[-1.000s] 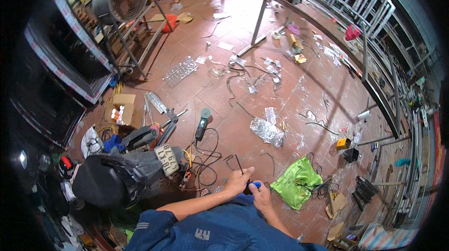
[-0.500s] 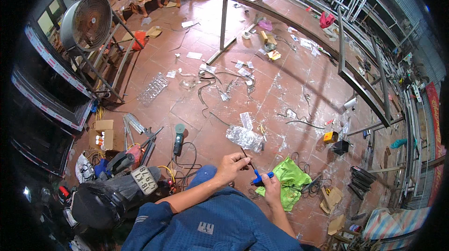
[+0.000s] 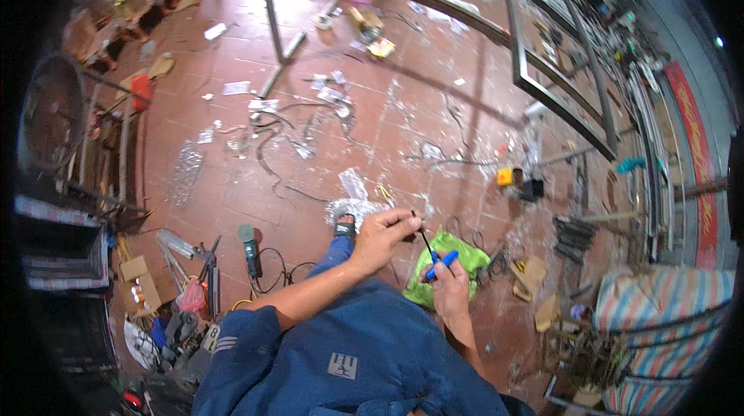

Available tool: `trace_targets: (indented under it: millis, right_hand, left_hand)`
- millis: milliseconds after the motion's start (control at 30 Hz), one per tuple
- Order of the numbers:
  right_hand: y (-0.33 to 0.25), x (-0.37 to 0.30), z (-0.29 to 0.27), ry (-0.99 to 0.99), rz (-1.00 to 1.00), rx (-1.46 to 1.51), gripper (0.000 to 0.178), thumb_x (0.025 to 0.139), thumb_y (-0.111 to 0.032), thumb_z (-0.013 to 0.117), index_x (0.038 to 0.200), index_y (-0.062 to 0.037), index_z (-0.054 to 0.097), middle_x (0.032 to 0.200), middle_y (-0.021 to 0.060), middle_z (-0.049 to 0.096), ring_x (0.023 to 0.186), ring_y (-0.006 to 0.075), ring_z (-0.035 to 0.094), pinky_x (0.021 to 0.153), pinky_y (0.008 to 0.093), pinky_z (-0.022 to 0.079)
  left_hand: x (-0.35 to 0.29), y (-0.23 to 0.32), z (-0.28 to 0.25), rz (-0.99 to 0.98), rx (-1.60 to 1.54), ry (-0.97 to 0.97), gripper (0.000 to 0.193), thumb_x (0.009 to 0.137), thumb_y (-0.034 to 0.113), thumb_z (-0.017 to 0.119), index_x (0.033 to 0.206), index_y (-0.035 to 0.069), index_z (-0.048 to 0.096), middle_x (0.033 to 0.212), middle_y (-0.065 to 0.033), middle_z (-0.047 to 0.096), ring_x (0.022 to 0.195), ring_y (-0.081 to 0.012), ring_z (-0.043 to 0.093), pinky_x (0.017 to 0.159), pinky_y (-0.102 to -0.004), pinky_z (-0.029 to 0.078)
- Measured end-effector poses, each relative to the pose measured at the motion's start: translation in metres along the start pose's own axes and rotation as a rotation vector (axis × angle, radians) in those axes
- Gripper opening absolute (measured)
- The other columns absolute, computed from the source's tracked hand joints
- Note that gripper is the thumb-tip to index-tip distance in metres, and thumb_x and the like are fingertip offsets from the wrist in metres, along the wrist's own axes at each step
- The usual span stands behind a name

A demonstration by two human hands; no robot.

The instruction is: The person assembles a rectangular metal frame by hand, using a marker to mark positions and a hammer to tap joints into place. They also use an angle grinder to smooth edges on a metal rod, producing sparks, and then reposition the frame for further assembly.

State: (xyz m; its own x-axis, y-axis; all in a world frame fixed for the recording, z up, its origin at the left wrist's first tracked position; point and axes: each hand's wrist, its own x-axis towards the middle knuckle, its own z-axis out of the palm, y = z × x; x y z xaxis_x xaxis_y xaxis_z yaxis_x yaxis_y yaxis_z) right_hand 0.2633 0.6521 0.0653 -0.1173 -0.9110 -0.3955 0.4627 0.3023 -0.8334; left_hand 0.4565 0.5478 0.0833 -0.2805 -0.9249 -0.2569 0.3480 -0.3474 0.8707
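1. The tool you hold has a bright blue handle and a dark shaft.
2. Your shirt is navy blue, with pale grey stripes on the left sleeve and a pale grey chest patch.
3. Your trouser leg is blue, your sandal black.
4. Beyond your right hand, the bag is lime green.
5. To your right, the sheet is striped blue, orange and off-white; the banner is red.
6. Before you, the floor is reddish-brown with whitish smears.

Metal frame, angle grinder, striped sheeting
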Motion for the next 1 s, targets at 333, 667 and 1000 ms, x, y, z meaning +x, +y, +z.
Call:
trace_targets:
  millis: [333, 667, 1000]
  right_hand:
    - [-0.04, 0.078, 0.025, 0.001, 0.102, 0.296, 0.045, 0.101, -0.018, 0.065, 0.14, 0.0011, 0.055, 0.098, 0.0117, 0.071, 0.078, 0.024, 0.07, 0.078, 0.039, 0.056]
    - [-0.061, 0.13, 0.052, 0.015, 0.035, 0.301, 0.044, 0.101, -0.017, 0.067, 0.141, -0.0008, 0.056, 0.119, 0.0097, 0.069, 0.104, 0.0216, 0.068, 0.089, 0.0371, 0.056]
    - [-0.085, 0.134, 0.039, 0.231, -0.229, 0.097, 0.029, 0.105, -0.018, 0.062, 0.131, -0.0063, 0.058, 0.116, 0.0077, 0.067, 0.105, 0.0193, 0.065, 0.092, 0.0368, 0.056]
  left_hand:
    - [0.101, 0.064, 0.022, 0.173, 0.104, -0.212, 0.02, 0.095, 0.015, 0.077, 0.106, -0.002, 0.078, 0.094, -0.009, 0.075, 0.087, -0.0128, 0.07, 0.077, -0.0279, 0.054]
    - [0.14, 0.082, 0.019, 0.29, 0.094, -0.285, 0.016, 0.092, 0.009, 0.078, 0.103, -0.003, 0.078, 0.098, -0.0115, 0.076, 0.088, -0.0157, 0.071, 0.077, -0.0283, 0.056]
    - [0.13, 0.085, -0.038, 0.402, 0.856, -0.169, 0.027, 0.094, 0.025, 0.075, 0.111, 0.005, 0.078, 0.1, -0.016, 0.077, 0.089, -0.0336, 0.074, 0.08, -0.0415, 0.059]
